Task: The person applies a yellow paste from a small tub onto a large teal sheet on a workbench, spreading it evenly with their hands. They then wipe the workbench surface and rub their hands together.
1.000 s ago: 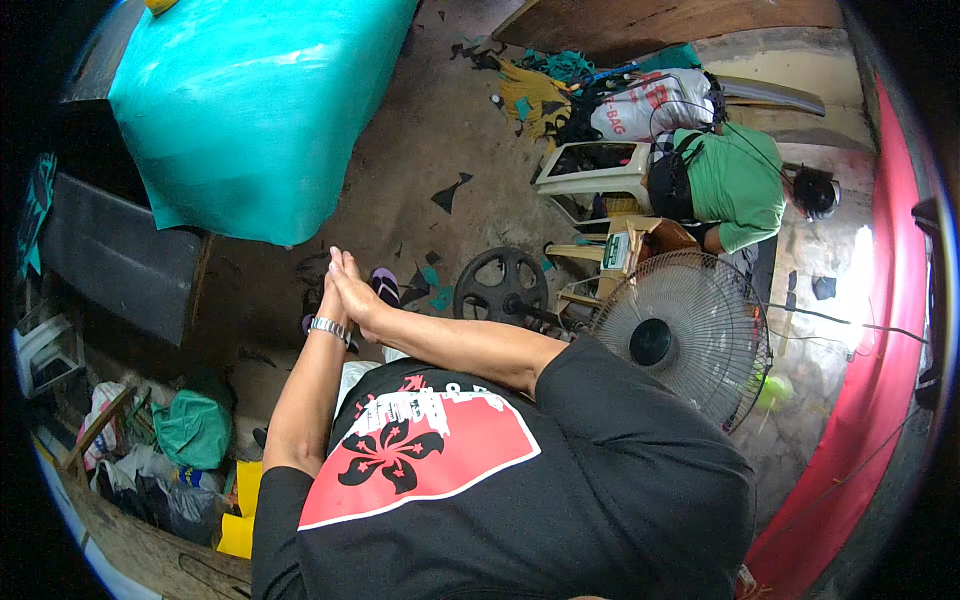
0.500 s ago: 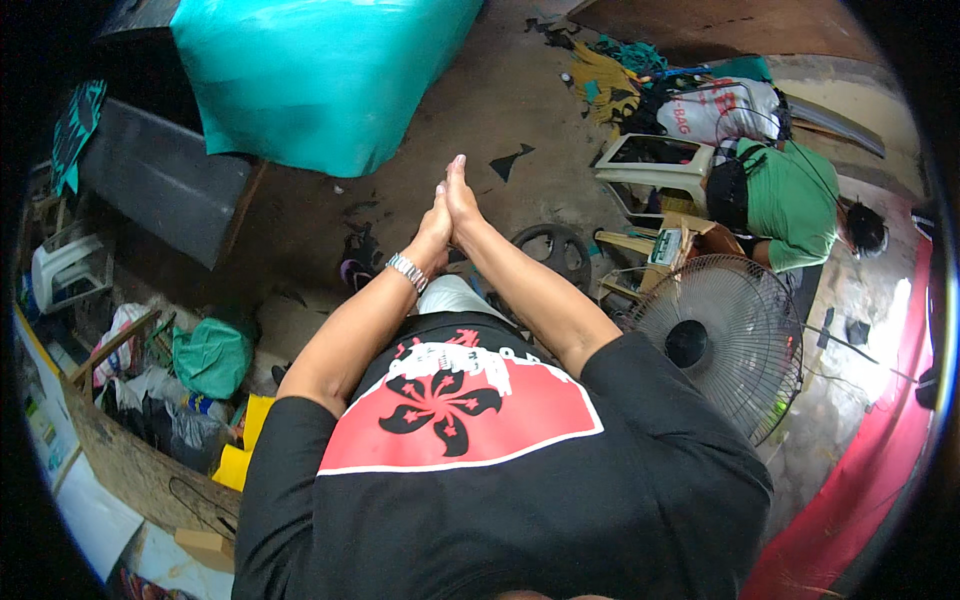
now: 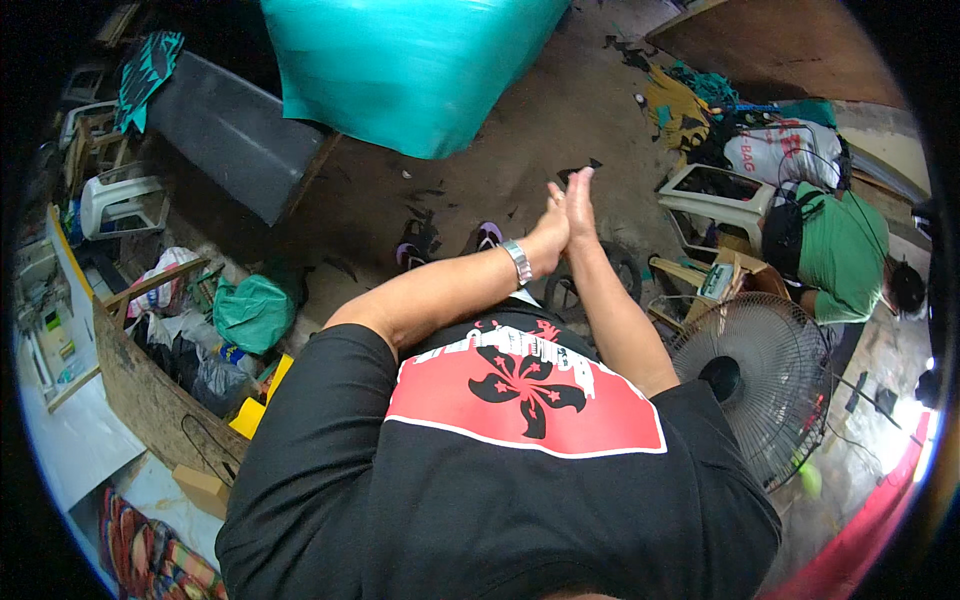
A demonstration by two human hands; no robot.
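Observation:
Out in front of my body, my left hand and my right hand rest palm against palm. The fingers of both are stretched out and point away from me, and nothing shows between them; the inner palms are hidden. A silver metal-band wristwatch circles my left wrist. Beneath the hands lies the brown floor, scattered with dark scraps. My purple-edged slippers show to the left of my hands. A black wheel-like ring lies partly behind my right forearm.
Ahead, a teal sheet drapes over something large, beside a dark slanted panel. Bags, including a green one, pile up at left. To the right are a standing fan, a white plastic stool and a bent-over person in green.
The view has swung leftward, so surroundings sit further right in the picture. My hands stay pressed together, their fingers stretched out. Both slippers now show more plainly.

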